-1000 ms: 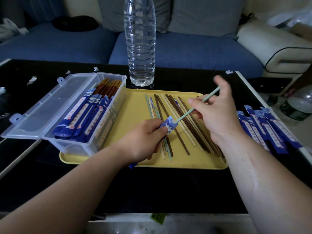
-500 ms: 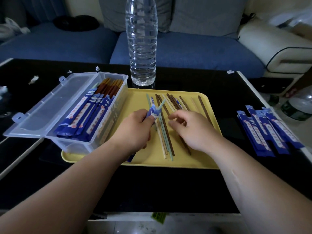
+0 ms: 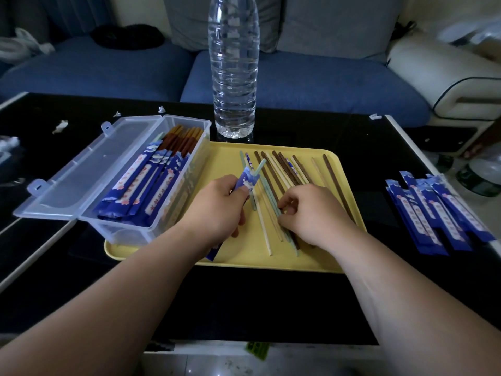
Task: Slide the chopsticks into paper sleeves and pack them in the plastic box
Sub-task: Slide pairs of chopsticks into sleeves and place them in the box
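Note:
My left hand [image 3: 217, 207] grips a blue paper sleeve [image 3: 246, 181] with a pale green chopstick [image 3: 259, 167] sticking out of its top end. Loose chopsticks [image 3: 282, 175], brown, cream and pale green, lie on the yellow tray [image 3: 347, 185]. My right hand [image 3: 311, 215] rests on them with curled fingers, pinching at a pale green chopstick [image 3: 271, 198]. The clear plastic box [image 3: 173, 213] stands on the tray's left end, lid open to the left, holding several sleeved chopsticks [image 3: 151, 183].
A pile of empty blue sleeves [image 3: 439, 210] lies on the black table [image 3: 271, 308] right of the tray. A tall water bottle [image 3: 233, 66] stands just behind the tray. Paper scraps [image 3: 60, 126] lie at the far left. A blue sofa sits beyond.
My right hand pushed the green chopstick down into the sleeve, let go and dropped onto the loose chopsticks on the tray. My left hand moved a little left and forward with the sleeve.

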